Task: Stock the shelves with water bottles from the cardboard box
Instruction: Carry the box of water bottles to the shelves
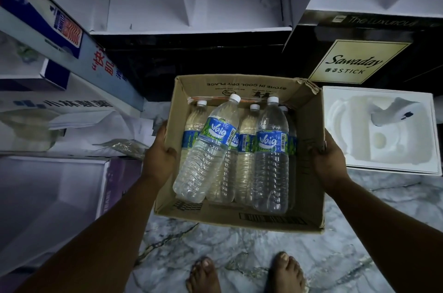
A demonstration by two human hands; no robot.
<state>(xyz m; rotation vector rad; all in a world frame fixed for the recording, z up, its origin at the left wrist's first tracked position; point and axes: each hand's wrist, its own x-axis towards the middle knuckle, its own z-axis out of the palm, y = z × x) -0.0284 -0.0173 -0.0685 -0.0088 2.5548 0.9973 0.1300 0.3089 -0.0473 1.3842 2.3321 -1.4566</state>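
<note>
The left hand [159, 152] and right hand [329, 157] each grip a side wall of the open cardboard box [309, 124], fingers curled over the rims, holding it between them above the marble floor [239, 252]; the Vaig water bottles [271, 156] lie loose inside, between the two grips. The likely trouble is a tilt; the unsecured bottles could roll toward the near wall, shift the weight and buckle the thin cardboard out from under the fingers.
</note>
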